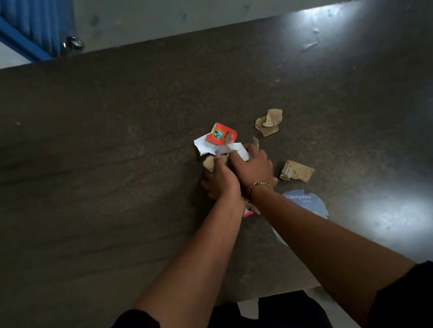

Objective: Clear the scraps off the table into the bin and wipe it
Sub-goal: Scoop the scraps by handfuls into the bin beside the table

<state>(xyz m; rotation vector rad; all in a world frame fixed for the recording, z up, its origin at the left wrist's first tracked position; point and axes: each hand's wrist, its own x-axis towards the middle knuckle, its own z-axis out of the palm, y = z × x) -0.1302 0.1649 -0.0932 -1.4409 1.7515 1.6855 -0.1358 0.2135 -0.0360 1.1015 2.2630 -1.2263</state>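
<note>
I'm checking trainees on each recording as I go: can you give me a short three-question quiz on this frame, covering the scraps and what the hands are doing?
1. True or false: the left hand and the right hand both grip the scrap bundle.
2. How many brown cardboard scraps lie loose on the table, clear of both hands? A: one. B: two. C: five.
3. Fill in: the blue paper beside the right forearm reads "____".

Key: 1 true; 2 B; 3 Crompton.
</note>
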